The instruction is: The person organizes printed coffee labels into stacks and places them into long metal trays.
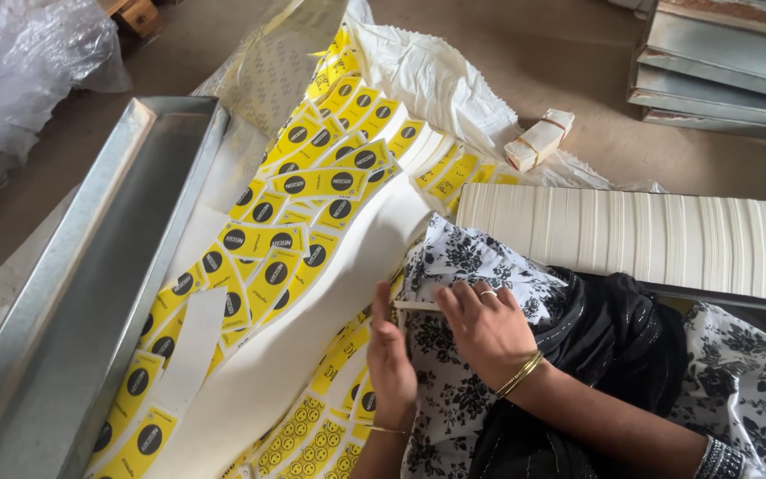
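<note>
Yellow rectangular labels (312, 184), each with a dark round mark, lie scattered over white backing paper (312, 328) beside a long, shallow galvanised metal tray (64, 293); a banded small bundle of white slips (538, 139) rests on the floor above, and a long stack of white cards (649, 235) fills a tray at right. The right hand (487, 326), fingers curled, pinches a thin stack of labels (417, 306) on the lap, while the left hand (389, 359) presses flat-fingered against its end.

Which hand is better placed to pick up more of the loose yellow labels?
Probably the left hand. It rests edge-down beside the loose yellow labels spread on the white paper. The right hand lies over the lap and pinches a small stack.
</note>
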